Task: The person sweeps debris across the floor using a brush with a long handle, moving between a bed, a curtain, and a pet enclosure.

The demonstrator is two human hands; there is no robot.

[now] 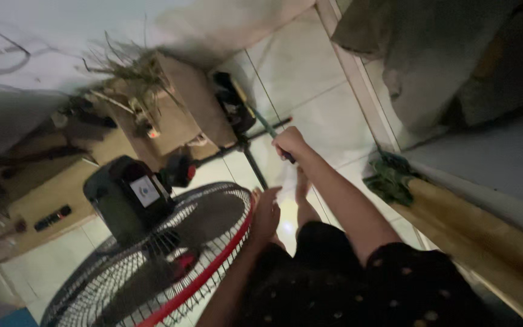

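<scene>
Right hand: the right hand (pixel 289 143) is closed around a dark, thin screwdriver-like tool (pixel 269 130) above the black cross-shaped metal fan base (pixel 246 147).
Left hand: the left hand (pixel 266 213) rests, fingers loosely spread, against the red-rimmed round black wire fan grille (pixel 171 266).
Where: the fan lies tilted on the white tiled floor (pixel 310 79), beside brown cardboard boxes (pixel 177 109).
Risk, slip: dim light and a raised tool could mean a slip.
Risk, grille: fingers could catch in the wires if the grille shifts.

A round black wire-grille pedestal fan with a red rim (pixel 171 266) stands tilted on the pale tiled floor; its thin dark pole (pixel 267 128) is gripped near the cross-shaped base.
</scene>
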